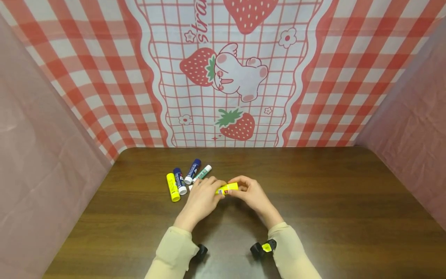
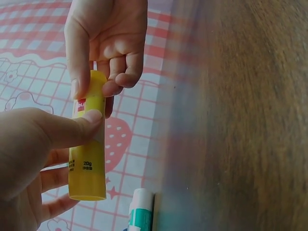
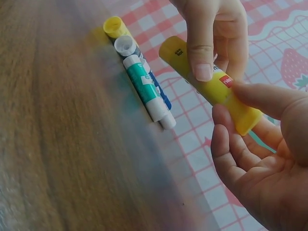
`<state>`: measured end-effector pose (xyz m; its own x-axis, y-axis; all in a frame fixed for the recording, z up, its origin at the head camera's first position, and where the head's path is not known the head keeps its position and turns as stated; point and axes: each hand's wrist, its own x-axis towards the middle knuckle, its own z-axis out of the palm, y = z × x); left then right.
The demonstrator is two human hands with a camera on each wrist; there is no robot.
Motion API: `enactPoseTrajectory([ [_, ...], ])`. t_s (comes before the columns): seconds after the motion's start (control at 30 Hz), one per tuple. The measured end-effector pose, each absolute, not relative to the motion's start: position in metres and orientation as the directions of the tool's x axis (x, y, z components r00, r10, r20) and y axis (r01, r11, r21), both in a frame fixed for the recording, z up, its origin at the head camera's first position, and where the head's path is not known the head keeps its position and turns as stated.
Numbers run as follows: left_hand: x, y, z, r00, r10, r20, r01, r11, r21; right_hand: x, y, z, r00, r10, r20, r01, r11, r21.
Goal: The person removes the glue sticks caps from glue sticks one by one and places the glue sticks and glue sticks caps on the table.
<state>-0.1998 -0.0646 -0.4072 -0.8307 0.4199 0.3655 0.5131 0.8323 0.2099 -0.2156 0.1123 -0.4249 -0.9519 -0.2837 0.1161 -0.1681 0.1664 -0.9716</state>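
Observation:
Both hands hold one yellow glue stick (image 1: 230, 188) above the table. Around its body curl the fingers and thumb of the left hand (image 1: 204, 195). At the other end, the right hand (image 1: 253, 195) pinches it between thumb and fingers. In the left wrist view the glue stick (image 2: 86, 159) stands nearly upright, with "20g" printed low on it. The right wrist view shows the same glue stick (image 3: 192, 72) tilted, its red label beside the right thumb. A green and white glue stick (image 1: 203, 173) lies just beyond the left hand.
Left of the hands lie a second yellow glue stick (image 1: 173, 187) and two blue ones with white caps, one nearer (image 1: 179, 181) and one farther back (image 1: 192, 171). Something white peeks out beside the left hand. A checked strawberry cloth (image 1: 313, 97) hangs behind the brown table (image 1: 331, 201).

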Motion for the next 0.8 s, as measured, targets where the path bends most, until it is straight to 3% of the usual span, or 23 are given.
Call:
enactPoseTrajectory([
  [0.8,-0.1996,-0.0656,-0.406,-0.837,0.42,0.351,0.516,0.821,0.246,-0.214,0.1191,-0.4193,-0.942,-0.319,0.103,-0.178,0.215,-0.96],
])
